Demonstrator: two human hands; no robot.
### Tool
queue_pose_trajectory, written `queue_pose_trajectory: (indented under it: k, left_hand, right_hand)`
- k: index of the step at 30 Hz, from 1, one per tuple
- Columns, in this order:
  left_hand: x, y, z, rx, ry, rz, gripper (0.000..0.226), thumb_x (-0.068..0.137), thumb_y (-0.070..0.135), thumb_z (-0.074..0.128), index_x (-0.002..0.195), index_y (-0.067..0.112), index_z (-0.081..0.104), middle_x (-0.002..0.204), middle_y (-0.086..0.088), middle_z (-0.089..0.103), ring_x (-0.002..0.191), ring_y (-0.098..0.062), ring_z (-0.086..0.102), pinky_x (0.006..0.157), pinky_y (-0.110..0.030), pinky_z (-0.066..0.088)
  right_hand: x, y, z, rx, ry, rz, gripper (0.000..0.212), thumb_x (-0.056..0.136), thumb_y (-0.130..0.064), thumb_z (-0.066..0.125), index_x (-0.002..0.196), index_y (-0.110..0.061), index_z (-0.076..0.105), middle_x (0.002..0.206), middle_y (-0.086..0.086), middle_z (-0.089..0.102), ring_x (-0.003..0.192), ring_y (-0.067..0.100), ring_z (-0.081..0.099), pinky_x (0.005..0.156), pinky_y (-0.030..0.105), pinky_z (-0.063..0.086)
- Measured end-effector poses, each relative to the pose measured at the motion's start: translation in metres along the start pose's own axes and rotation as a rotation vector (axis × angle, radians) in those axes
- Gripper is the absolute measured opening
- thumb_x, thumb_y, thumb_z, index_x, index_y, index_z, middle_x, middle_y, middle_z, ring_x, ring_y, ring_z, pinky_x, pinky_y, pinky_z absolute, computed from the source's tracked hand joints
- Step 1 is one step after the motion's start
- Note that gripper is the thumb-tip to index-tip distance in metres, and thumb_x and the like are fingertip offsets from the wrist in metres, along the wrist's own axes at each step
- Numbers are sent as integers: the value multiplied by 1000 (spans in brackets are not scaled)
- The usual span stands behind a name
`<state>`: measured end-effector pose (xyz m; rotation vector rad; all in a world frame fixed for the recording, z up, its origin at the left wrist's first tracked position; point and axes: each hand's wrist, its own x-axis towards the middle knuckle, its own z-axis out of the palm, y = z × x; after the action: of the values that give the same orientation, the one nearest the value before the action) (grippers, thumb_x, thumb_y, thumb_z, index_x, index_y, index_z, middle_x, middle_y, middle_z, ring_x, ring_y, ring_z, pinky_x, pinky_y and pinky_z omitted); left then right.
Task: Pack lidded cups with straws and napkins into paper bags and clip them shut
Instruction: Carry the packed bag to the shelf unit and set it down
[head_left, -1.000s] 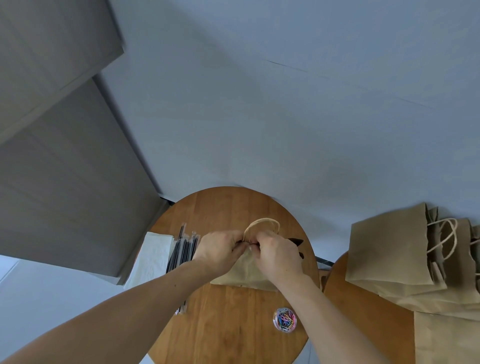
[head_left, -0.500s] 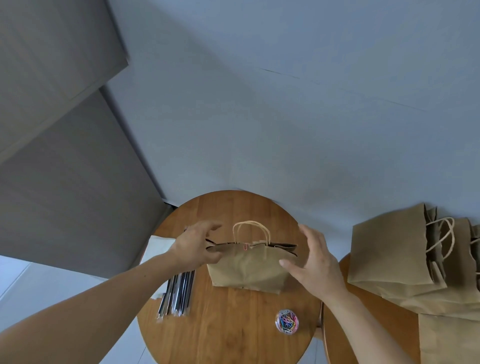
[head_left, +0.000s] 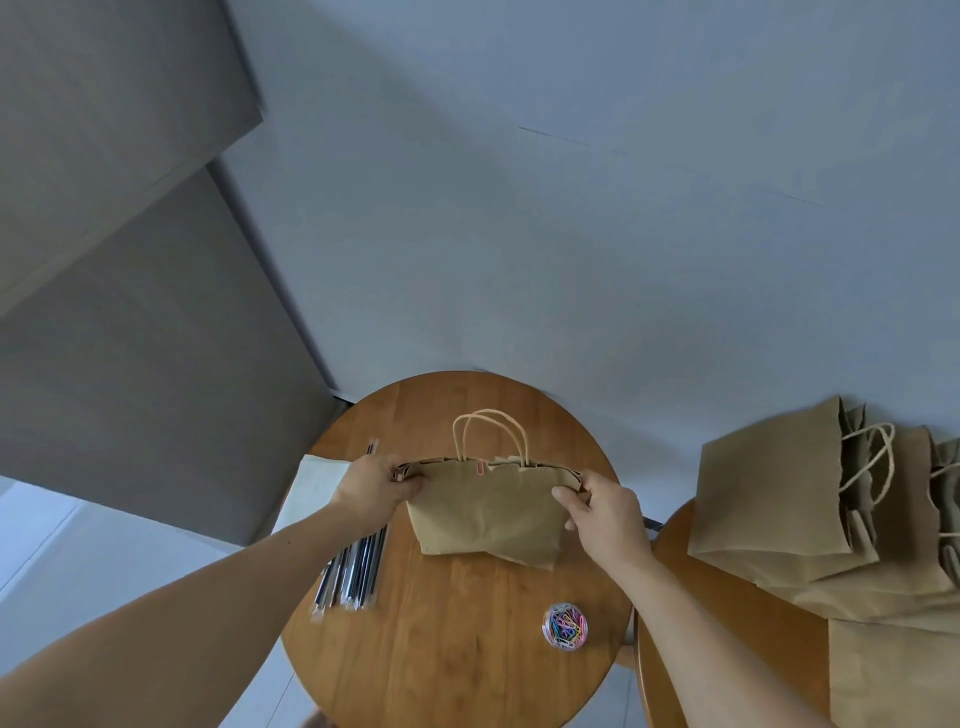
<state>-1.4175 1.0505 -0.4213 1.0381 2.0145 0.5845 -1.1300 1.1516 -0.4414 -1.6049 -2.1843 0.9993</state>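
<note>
Paper bag standing mid round table, top corners pinched by left hand and right hand, single pink clip at rim centre, liable to pop off or tear paper if stretched sideways.

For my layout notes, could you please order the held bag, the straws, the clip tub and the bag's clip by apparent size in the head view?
1. The bag, largest.
2. The straws, though partly hidden.
3. The clip tub.
4. The clip on the bag's top edge, smallest.
</note>
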Motion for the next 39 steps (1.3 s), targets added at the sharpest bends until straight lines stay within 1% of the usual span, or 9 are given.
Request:
queue_pose_trajectory:
  k: [5, 8, 13, 18, 21, 25, 30, 35, 39]
  left_hand:
    - [-22, 16, -22, -212, 95, 21, 9, 90, 19, 70, 84, 26, 73, 75, 8, 69, 63, -4, 58, 54, -12, 42]
    - [-39, 27, -46, -319, 144, 44, 7, 90, 26, 71, 90, 20, 76, 72, 0, 70, 61, -5, 58, 60, -19, 48]
    - [-75, 45, -94, -563, 191, 133, 8, 91, 19, 71, 86, 18, 77, 67, 1, 71, 53, -14, 66, 51, -23, 55]
    - [-120, 40, -151, -548, 344, 294, 15, 92, 25, 69, 79, 23, 75, 59, 17, 63, 52, 4, 54, 54, -8, 42]
    - [-156, 30, -190, -552, 425, 365, 14, 92, 25, 68, 81, 24, 76, 68, 11, 69, 60, 2, 58, 61, -9, 44]
    - [-206, 11, -243, -546, 539, 419, 13, 93, 27, 67, 87, 19, 75, 84, -8, 73, 68, -9, 60, 71, -22, 51]
    - [-267, -25, -306, -561, 764, 445, 18, 94, 32, 64, 82, 21, 71, 75, 3, 66, 64, -5, 53, 61, -17, 44]
    - [-327, -65, -362, -516, 998, 434, 32, 95, 37, 61, 78, 11, 66, 68, 4, 59, 56, 1, 46, 52, -12, 38]
    - [-369, -88, -412, -521, 1142, 427, 29, 95, 42, 59, 79, 18, 67, 71, 2, 65, 62, -4, 53, 59, -27, 47]
  right_hand:
    - [-1, -27, -9, 214, 92, -9, 6, 88, -59, 52, 93, -60, 55, 77, -24, 68, 66, -1, 68, 59, 30, 57]
    - [0, -59, -19, 333, 176, -23, 4, 89, -57, 54, 91, -60, 55, 74, -17, 69, 66, 3, 69, 58, 28, 57]
    - [-4, -127, -36, 436, 340, -84, 10, 95, -36, 61, 85, -36, 59, 56, -5, 62, 52, 5, 59, 54, 24, 46]
    - [-25, -208, -50, 439, 413, -218, 12, 95, -30, 62, 88, -20, 60, 54, -2, 57, 48, 2, 55, 53, 12, 39]
    - [-45, -262, -48, 440, 447, -289, 13, 95, -28, 63, 89, -17, 62, 60, 1, 59, 57, 11, 57, 61, 22, 43]
    - [-78, -333, -36, 472, 459, -387, 10, 94, -27, 64, 90, -18, 61, 69, -1, 59, 67, 24, 57, 68, 31, 45]
    - [-125, -420, -9, 500, 457, -493, 11, 94, -29, 65, 90, -19, 61, 74, -12, 59, 66, 3, 55, 62, 13, 41]
    - [-163, -495, 28, 607, 361, -581, 12, 92, -27, 68, 82, -30, 62, 74, -18, 62, 70, -1, 57, 72, 25, 44]
    - [-181, -563, 48, 668, 244, -662, 13, 90, -24, 69, 78, -27, 65, 65, -26, 65, 60, -6, 56, 61, 14, 44]
